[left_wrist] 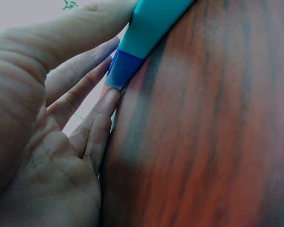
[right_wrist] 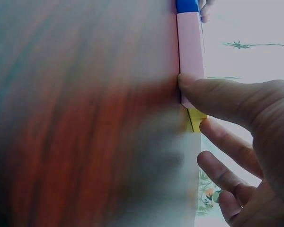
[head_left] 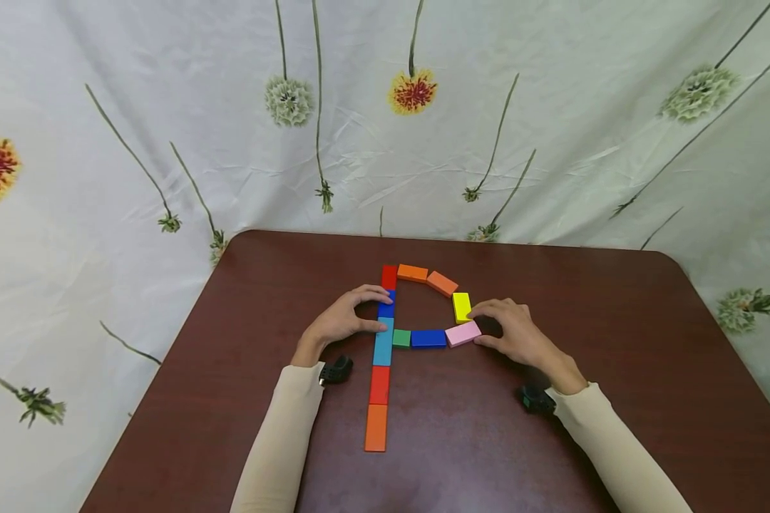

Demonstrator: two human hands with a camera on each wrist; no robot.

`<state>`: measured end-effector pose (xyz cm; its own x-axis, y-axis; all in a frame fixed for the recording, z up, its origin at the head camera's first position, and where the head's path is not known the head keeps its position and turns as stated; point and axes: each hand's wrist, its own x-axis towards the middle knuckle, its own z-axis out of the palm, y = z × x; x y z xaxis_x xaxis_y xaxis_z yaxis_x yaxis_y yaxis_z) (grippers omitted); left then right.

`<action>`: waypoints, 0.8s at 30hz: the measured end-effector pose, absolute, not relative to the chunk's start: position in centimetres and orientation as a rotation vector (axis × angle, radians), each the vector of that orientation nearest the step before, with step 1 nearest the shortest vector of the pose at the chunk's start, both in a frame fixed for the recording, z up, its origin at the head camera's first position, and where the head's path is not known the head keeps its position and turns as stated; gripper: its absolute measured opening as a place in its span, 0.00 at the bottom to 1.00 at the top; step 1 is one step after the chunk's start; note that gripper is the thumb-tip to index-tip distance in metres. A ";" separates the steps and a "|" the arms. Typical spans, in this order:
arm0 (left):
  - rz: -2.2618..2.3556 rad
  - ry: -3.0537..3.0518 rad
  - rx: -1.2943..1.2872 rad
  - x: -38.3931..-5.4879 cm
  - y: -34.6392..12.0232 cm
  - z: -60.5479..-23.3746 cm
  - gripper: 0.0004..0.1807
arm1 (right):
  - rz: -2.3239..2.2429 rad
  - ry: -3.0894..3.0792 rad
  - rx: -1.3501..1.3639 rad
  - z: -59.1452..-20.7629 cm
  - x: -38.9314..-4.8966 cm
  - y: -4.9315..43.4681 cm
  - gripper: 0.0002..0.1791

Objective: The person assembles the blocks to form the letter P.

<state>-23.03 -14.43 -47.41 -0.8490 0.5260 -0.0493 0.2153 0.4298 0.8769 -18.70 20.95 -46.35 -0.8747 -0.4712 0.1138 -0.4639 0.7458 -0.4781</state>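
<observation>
Coloured blocks lie end to end on the table in a shape like a letter P. My left hand (head_left: 345, 316) is at the upright column. Its fingertips touch the dark blue block (head_left: 386, 309), and its thumb touches the light blue block (head_left: 383, 349). At the lower right of the loop, my right hand (head_left: 512, 331) holds the end of the pink block (head_left: 462, 333) between thumb and index finger. In the right wrist view, the thumb lies against the pink block (right_wrist: 191, 47). The index fingertip is beside the yellow block (head_left: 461, 307).
Two orange blocks (head_left: 413, 273) curve along the loop's top. A green block (head_left: 401, 338) and another blue block (head_left: 428, 339) form its lower side. Red (head_left: 380, 385) and orange (head_left: 376, 427) blocks end the column. Behind the brown table (head_left: 616, 320) hangs a flowered cloth (head_left: 231, 128).
</observation>
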 end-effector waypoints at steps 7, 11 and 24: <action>1.405 2.377 0.665 -23.4 -14.8 -48.2 0.26 | -0.796 2.931 -0.791 -46.3 -18.4 21.0 0.24; 1.397 2.389 0.672 -23.5 -15.0 -48.2 0.25 | -0.805 2.934 -0.792 -46.4 -18.3 21.1 0.25; 1.426 2.394 0.677 -23.9 -15.2 -48.1 0.23 | -0.804 2.929 -0.781 -46.1 -18.1 21.4 0.27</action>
